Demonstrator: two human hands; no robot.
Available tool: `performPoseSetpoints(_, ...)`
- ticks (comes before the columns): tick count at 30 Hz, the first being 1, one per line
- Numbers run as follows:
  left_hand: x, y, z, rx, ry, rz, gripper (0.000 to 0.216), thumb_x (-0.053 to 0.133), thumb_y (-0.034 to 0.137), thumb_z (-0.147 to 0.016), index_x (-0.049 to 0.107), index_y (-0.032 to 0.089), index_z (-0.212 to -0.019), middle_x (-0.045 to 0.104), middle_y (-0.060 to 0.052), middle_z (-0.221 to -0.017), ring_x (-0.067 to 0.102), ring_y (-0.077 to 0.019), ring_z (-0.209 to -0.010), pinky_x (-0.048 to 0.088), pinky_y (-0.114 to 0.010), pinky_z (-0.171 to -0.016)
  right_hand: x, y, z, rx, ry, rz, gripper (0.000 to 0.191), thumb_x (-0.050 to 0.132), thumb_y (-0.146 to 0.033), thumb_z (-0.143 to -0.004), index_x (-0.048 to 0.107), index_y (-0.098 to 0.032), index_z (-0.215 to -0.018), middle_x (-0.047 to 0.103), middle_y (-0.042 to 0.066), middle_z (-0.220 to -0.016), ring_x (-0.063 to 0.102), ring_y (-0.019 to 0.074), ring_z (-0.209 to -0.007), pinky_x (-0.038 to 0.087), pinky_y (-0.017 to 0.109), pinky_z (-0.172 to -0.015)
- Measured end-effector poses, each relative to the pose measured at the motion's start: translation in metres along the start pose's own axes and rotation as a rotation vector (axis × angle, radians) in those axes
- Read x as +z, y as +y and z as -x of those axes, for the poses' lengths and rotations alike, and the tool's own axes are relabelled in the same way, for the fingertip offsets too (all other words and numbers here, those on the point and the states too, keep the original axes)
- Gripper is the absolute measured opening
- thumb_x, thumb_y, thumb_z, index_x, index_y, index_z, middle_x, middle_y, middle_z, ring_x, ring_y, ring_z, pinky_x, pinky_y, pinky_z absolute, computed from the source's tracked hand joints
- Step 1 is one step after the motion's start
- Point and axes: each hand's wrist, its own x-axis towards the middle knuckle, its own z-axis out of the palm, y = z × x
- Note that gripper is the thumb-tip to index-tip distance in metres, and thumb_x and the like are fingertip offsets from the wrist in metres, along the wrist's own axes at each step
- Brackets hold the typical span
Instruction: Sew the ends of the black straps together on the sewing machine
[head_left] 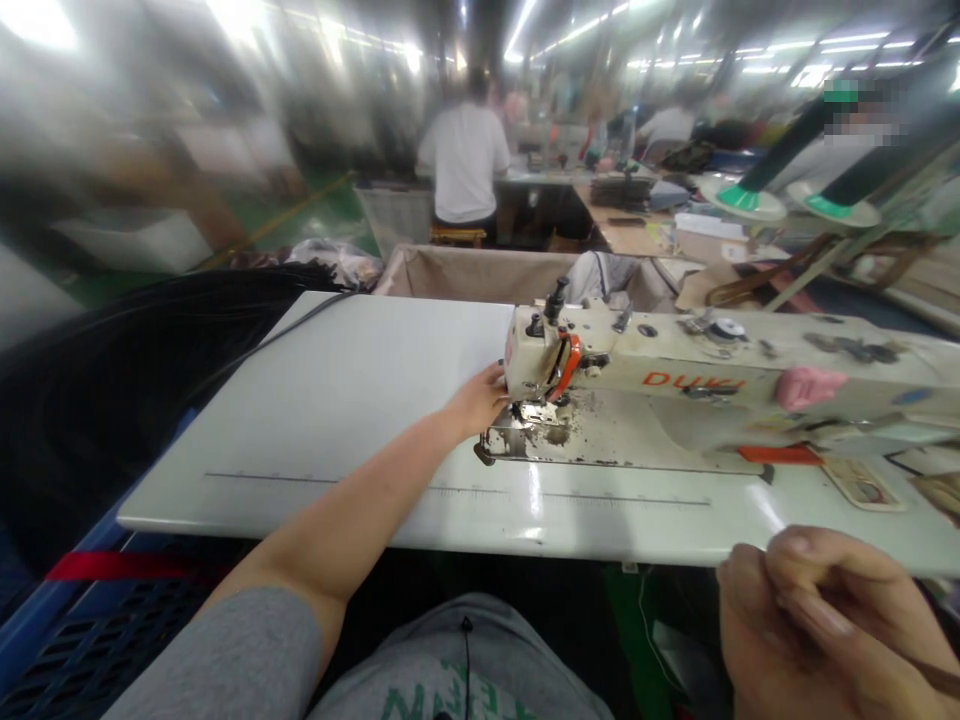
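A white industrial sewing machine (pixel 637 375) with orange lettering stands on the white tabletop. My left arm reaches across, and my left hand (pixel 482 400) is at the left end of the machine head, beside the needle area. Its fingers look stretched out, and their tips are partly hidden behind the head. Below the head, the metal presser foot and plate (pixel 536 412) show worn, dark patches. My right hand (pixel 825 620) is raised in front of the table's front edge at lower right. Its fingers are curled in a pinch; what they hold, if anything, I cannot make out.
Green thread cones (pixel 829 205) stand at upper right. Behind the table is a fabric-lined bin (pixel 480 272). Dark material (pixel 112 400) lies heaped on the left, above a blue plastic crate (pixel 112 640). A person in a white shirt (pixel 469 160) sits farther back.
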Motion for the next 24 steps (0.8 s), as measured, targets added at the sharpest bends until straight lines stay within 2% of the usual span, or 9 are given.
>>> performPoseSetpoints(4, -0.006, -0.005, -0.016, 0.069, -0.078, -0.024, 0.032, 0.058, 0.025, -0.098, 0.073, 0.022, -0.126, 0.066, -0.008, -0.142, 0.053, -0.0249, -0.141, 0.037, -0.041, -0.126, 0.013, 0.007, -0.003, 0.042, -0.009, -0.028, 0.008, 0.069, -0.021, -0.083, 0.073, -0.021, -0.09, 0.045, 0.0, -0.07, 0.037, 0.0105, -0.056, 0.025, 0.026, -0.051)
performPoseSetpoints(6, -0.011, -0.007, -0.018, 0.091, -0.104, -0.024, 0.033, 0.06, 0.029, -0.098, 0.072, 0.023, -0.128, 0.066, -0.008, -0.142, 0.054, -0.0257, -0.139, 0.037, -0.043, -0.125, 0.01, 0.015, -0.007, 0.081, -0.023, -0.033, 0.01, 0.07, -0.021, -0.082, 0.073, -0.021, -0.091, 0.044, -0.002, -0.067, 0.037, 0.0085, -0.053, 0.024, 0.025, -0.05)
performPoseSetpoints(10, -0.018, -0.012, -0.017, 0.073, -0.14, 0.01, 0.036, 0.069, 0.033, -0.093, 0.072, 0.023, -0.127, 0.068, -0.009, -0.138, 0.06, -0.0284, -0.129, 0.045, -0.044, -0.118, -0.001, 0.03, -0.008, 0.161, -0.007, -0.043, 0.012, 0.071, -0.019, -0.078, 0.073, -0.02, -0.091, 0.041, -0.003, -0.065, 0.038, 0.0064, -0.051, 0.021, 0.023, -0.05)
performPoseSetpoints(14, -0.021, -0.012, -0.015, 0.081, -0.105, 0.097, 0.025, 0.073, 0.028, -0.09, 0.078, 0.023, -0.113, 0.075, -0.006, -0.125, 0.063, -0.0266, -0.122, 0.047, -0.041, -0.113, -0.006, 0.04, -0.006, 0.207, -0.025, -0.056, 0.014, 0.073, -0.018, -0.075, 0.074, -0.02, -0.089, 0.042, -0.004, -0.063, 0.037, 0.0059, -0.048, 0.017, 0.023, -0.048)
performPoseSetpoints(17, -0.024, -0.009, -0.013, 0.052, -0.07, 0.076, 0.017, 0.077, 0.027, -0.086, 0.081, 0.023, -0.102, 0.078, -0.006, -0.115, 0.066, -0.0261, -0.116, 0.047, -0.043, -0.11, -0.006, 0.044, -0.005, 0.227, -0.035, -0.052, 0.013, 0.073, -0.019, -0.075, 0.075, -0.019, -0.087, 0.04, -0.005, -0.06, 0.036, 0.006, -0.048, 0.018, 0.022, -0.048)
performPoseSetpoints(21, -0.029, -0.001, -0.003, -0.05, -0.055, -0.009, 0.011, 0.082, 0.031, -0.081, 0.082, 0.025, -0.09, 0.079, -0.005, -0.103, 0.068, -0.0267, -0.106, 0.047, -0.044, -0.103, -0.004, 0.048, -0.004, 0.257, -0.028, -0.064, 0.014, 0.074, -0.019, -0.073, 0.075, -0.019, -0.088, 0.041, -0.005, -0.06, 0.037, 0.0063, -0.048, 0.019, 0.022, -0.049)
performPoseSetpoints(24, -0.03, 0.006, 0.009, -0.153, -0.065, 0.039, 0.005, 0.082, 0.028, -0.081, 0.081, 0.025, -0.085, 0.078, -0.001, -0.093, 0.07, -0.0231, -0.098, 0.048, -0.039, -0.097, -0.004, 0.051, -0.005, 0.266, -0.029, -0.074, 0.014, 0.075, -0.019, -0.074, 0.075, -0.02, -0.088, 0.041, -0.005, -0.059, 0.036, 0.0066, -0.047, 0.019, 0.022, -0.048)
